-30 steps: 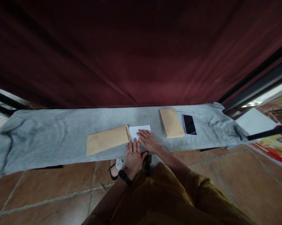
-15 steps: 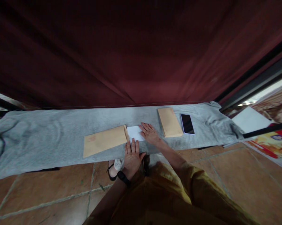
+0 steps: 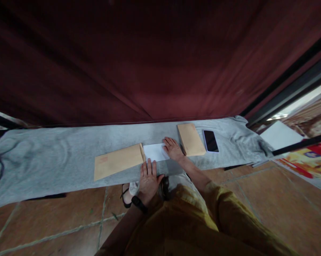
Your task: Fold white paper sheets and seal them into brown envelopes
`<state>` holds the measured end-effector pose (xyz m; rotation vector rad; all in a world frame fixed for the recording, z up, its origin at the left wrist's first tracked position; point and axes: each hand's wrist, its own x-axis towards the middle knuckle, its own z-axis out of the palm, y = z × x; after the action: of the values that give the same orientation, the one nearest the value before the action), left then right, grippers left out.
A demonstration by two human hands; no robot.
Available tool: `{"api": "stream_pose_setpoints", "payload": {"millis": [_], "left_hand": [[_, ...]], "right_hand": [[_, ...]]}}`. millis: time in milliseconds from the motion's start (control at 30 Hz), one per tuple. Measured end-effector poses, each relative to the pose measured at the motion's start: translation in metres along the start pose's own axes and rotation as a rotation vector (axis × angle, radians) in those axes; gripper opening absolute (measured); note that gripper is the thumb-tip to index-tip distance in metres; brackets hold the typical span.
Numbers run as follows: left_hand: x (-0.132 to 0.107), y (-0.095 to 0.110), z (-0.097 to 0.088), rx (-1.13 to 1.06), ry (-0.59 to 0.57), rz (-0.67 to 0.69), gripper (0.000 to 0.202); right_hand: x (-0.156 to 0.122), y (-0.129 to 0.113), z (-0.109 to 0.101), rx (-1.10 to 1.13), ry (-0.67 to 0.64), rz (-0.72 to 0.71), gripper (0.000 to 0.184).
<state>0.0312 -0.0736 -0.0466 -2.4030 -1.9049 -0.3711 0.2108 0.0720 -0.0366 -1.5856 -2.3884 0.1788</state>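
Observation:
A white sheet of paper [image 3: 154, 152] lies on a grey cloth [image 3: 56, 153], right beside the end of a brown envelope [image 3: 116, 161]. My right hand [image 3: 173, 148] rests flat on the paper's right edge, fingers stretched out. At the near edge of the cloth my left hand [image 3: 148, 179] lies flat, fingers together and pointing at the paper. A black band is round my left wrist.
A stack of brown envelopes [image 3: 190, 139] lies right of my right hand, with a dark phone [image 3: 210, 140] beside it. A dark red curtain [image 3: 150, 60] hangs behind the cloth. White and printed sheets [image 3: 296, 149] lie at far right on the tiled floor [image 3: 56, 220].
My right hand has slid rightward across the white paper to its right edge. My left hand has drawn back slightly toward the near edge of the cloth.

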Motion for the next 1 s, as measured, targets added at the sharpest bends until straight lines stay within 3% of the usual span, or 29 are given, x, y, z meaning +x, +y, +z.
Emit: {"api": "stream_pose_setpoints", "payload": {"millis": [233,433,600,867,1000], "left_hand": [[-0.001,-0.002,0.001,0.003,0.012,0.016,0.072],[-0.002,-0.007,-0.001,-0.031,0.015,0.037,0.069],[0.003,-0.003,-0.002,-0.073,0.013,0.060,0.066],[0.026,0.026,0.005,-0.178,0.007,0.117,0.058],[0.037,0.033,0.012,-0.178,0.009,0.091,0.057]], "right_hand": [[0.015,-0.018,-0.019,-0.038,-0.096,0.038,0.035],[0.017,-0.012,-0.025,0.022,-0.150,0.162,0.022],[-0.005,0.003,-0.023,0.063,-0.138,0.270,0.026],[-0.048,0.005,-0.013,0.136,-0.084,0.410,0.027],[-0.069,-0.004,-0.013,0.104,0.083,0.357,0.038]]}}
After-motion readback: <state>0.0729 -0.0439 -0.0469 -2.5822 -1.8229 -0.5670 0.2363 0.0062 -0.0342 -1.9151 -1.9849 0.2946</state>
